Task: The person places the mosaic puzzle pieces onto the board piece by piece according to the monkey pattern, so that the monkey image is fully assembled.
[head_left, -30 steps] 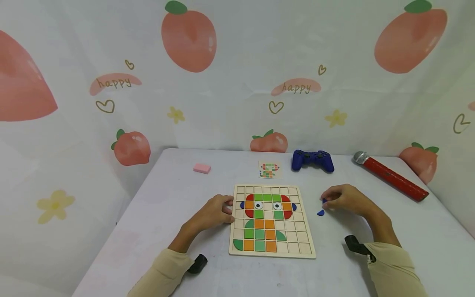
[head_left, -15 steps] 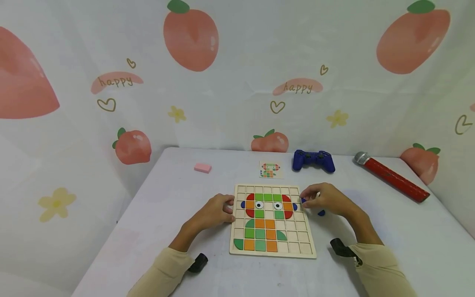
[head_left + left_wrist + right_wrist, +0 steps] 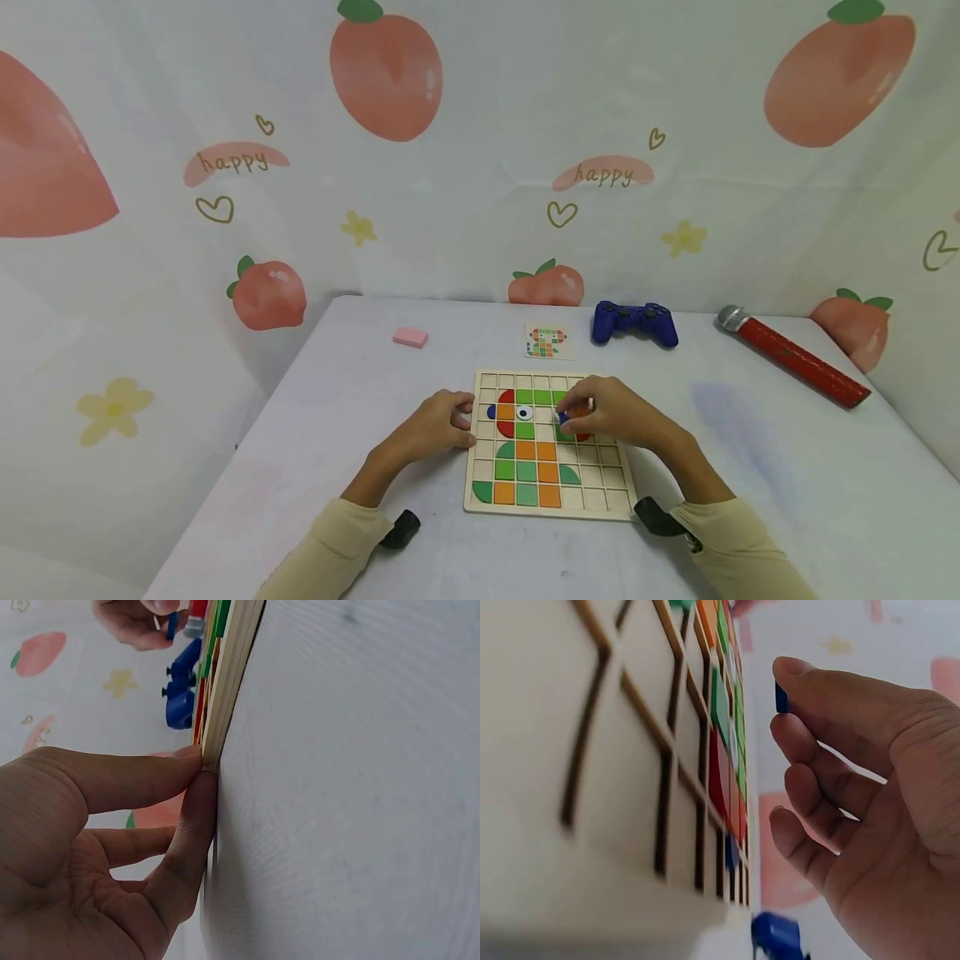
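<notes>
A wooden grid board (image 3: pixel 600 500) lies on the table, with coloured tiles forming a figure with round eyes. At its left edge is my left hand (image 3: pixel 431 429); in the left wrist view, two fingertips (image 3: pixel 196 791) grip the board's side close to the tabletop. My right hand (image 3: pixel 618 412) is over the board's upper right part and covers the figure's right eye. Between thumb and finger it pinches a small blue half-round tile (image 3: pixel 781 697), held above the board surface in the right wrist view. The other right fingers are loosely bent.
Behind the board lies a picture card (image 3: pixel 549 342) with a similar figure. A pink block (image 3: pixel 410 337) is at the back left. A blue game controller (image 3: pixel 635 323) and a red microphone (image 3: pixel 795 357) lie at the back right.
My right hand has carried the blue tile leftward from the table right of the board to above the board. The other loose blue tile is now hidden by the right arm. My left hand stays put.
</notes>
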A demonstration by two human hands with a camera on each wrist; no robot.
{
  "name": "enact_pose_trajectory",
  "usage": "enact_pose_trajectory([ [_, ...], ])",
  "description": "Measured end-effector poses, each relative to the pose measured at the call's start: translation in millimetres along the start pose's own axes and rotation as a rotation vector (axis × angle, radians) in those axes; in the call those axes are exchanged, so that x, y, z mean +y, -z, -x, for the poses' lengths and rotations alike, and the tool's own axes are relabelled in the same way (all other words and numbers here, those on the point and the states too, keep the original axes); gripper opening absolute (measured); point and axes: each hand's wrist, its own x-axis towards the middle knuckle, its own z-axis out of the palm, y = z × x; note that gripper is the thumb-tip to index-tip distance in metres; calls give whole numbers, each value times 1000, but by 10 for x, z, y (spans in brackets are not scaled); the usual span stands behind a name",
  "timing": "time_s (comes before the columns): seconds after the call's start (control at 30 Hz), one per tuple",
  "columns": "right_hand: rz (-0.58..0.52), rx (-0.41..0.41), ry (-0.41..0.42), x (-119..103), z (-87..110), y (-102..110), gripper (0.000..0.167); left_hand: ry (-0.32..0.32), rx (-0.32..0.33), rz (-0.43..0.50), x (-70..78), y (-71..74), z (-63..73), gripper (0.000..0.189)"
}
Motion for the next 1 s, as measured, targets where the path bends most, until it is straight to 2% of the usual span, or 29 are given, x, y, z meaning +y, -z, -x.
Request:
enact_pose_trajectory([
  [0.47,-44,-137,81,-410,-145,-400,14,0,-11,8,29,30,21,66],
  [0.73,-37,-179,108,-605,-237,-593,17,-19,-17,10,-5,37,7,66],
  [1.0,-25,-198,147,-709,-297,-710,17,-33,-19,15,-20,38,-1,65],
])
